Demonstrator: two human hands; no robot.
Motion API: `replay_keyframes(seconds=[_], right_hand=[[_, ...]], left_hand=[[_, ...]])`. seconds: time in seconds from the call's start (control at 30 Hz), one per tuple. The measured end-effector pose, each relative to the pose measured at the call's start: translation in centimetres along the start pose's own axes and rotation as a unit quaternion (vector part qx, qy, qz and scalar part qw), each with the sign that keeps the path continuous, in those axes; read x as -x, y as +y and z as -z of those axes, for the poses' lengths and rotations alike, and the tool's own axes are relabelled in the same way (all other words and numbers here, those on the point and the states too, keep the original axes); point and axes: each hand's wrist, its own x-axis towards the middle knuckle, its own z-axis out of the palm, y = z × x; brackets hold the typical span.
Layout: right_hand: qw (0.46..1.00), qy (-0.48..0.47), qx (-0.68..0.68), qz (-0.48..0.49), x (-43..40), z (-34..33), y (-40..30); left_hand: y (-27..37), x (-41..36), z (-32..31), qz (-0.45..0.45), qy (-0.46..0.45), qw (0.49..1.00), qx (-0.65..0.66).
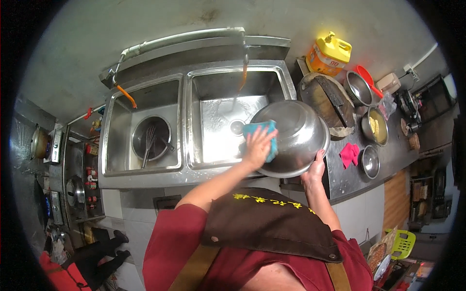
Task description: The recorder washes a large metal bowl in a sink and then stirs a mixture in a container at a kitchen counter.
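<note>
A large stainless steel bowl [291, 138] is tilted, its underside showing, over the right edge of the right-hand sink. My left hand [259, 143] presses a teal cloth [268, 126] against the bowl's outer side, fingers spread over the cloth. With my right hand [315, 169] I grip the bowl's rim at its lower right. Water flows from an orange hose [244, 77] into the right-hand sink basin [214, 120]. In the left-hand basin [120, 145] a metal pot [160, 125] holds a wire whisk [149, 142].
Right of the sink, a counter [349, 182] bears a round chopping block [309, 91] with a cleaver [333, 96], several metal bowls [370, 162], a pink cloth [349, 155] and a yellow-capped jug [327, 54]. Stoves stand at far left; another person [72, 271] is at lower left.
</note>
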Motion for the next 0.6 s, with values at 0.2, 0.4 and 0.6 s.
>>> replay_keyframes(seconds=[0.2, 0.4, 0.6], right_hand=[[0.989, -0.099, 0.056, 0.092, 1.6, -1.7, 0.1], [0.958, -0.164, 0.184, 0.149, 3.0, -2.9, -3.4], [0.958, -0.209, 0.139, 0.136, 6.8, -3.0, -6.6]], left_hand=[[10.0, -5.4, 2.3, -0.191, -0.019, 0.979, -0.073], [12.3, -14.9, 5.5, -0.217, -0.043, 0.972, -0.074], [1.2, -19.7, 8.4, -0.065, -0.073, 0.961, 0.258]])
